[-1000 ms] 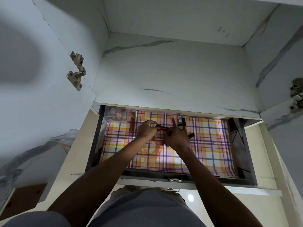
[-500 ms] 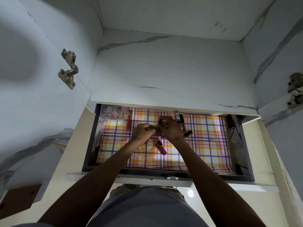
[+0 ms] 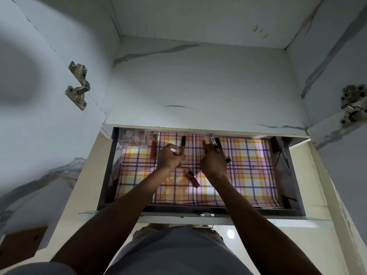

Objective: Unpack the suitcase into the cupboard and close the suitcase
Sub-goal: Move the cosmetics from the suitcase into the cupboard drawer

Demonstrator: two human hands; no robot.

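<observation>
Our left hand (image 3: 168,155) pinches a tube (image 3: 182,146), our right hand (image 3: 213,162) clutches several sticks (image 3: 215,142) over the drawer (image 3: 292,171); crowded fingers risk dropping one.

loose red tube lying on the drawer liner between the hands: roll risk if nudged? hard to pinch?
The red tube looks slim and rounded, lying flat and askew on the plaid liner, so a sideways nudge would probably roll it. It seems small and rigid, likely light. Its surface looks glossy, so a pinch may slip; the liner may damp rolling slightly.
</observation>
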